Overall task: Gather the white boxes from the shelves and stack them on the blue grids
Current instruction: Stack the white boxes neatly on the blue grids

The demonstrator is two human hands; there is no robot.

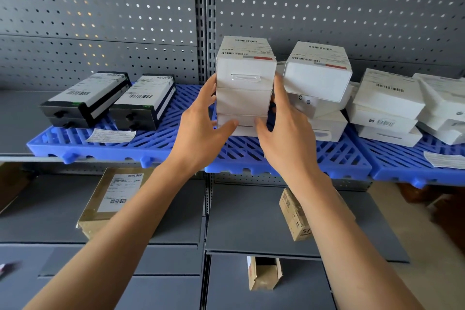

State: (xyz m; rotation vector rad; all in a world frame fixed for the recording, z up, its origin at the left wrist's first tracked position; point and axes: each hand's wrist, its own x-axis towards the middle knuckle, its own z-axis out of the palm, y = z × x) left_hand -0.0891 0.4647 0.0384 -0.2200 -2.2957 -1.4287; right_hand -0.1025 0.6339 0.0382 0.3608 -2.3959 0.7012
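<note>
While both hands clamp it, the three-high stack of white boxes (244,88) sits on the middle blue grid (289,158), approx. at its back-left. Left hand (201,123) presses the left side, thumb at the bottom box's front; right hand (284,131) mirrors it, fingers curved round the right side. Stiff card, prob. light, smooth faces, so could slide apart: squeeze low, at the sides. Leaning white stack (317,88) just beside. Grey pegboard (100,20) behind, black boxes (108,100) left.
</note>
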